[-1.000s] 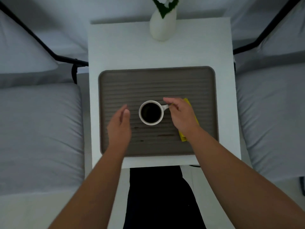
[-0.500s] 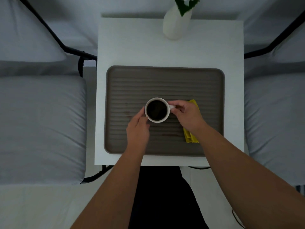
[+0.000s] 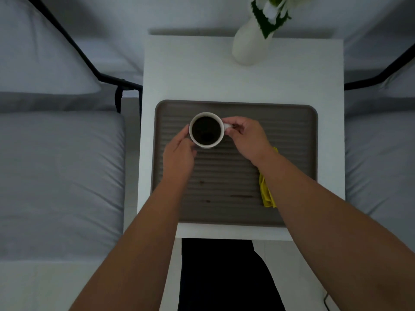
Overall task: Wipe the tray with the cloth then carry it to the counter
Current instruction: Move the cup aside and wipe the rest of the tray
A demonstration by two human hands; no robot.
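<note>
A brown ribbed tray [image 3: 292, 140] lies on a small white table [image 3: 202, 72]. Dark spill marks [image 3: 241, 196] show on its near part. A white cup of dark coffee [image 3: 206, 129] sits over the tray's far left area. My right hand [image 3: 246, 138] pinches the cup's handle. My left hand [image 3: 179, 153] holds the cup's left side. A yellow cloth [image 3: 266, 194] lies on the tray's right part, mostly hidden under my right forearm.
A white vase [image 3: 250, 44] with green leaves stands at the table's far edge. Grey cushioned chairs with black frames flank the table, one at left [image 3: 56, 176] and one at right [image 3: 381, 164]. My dark trousers [image 3: 220, 277] show below the table.
Both hands closed on the cup: the left hand came in from the left to its side. The cup has shifted toward the tray's far left, and the view has moved nearer.
</note>
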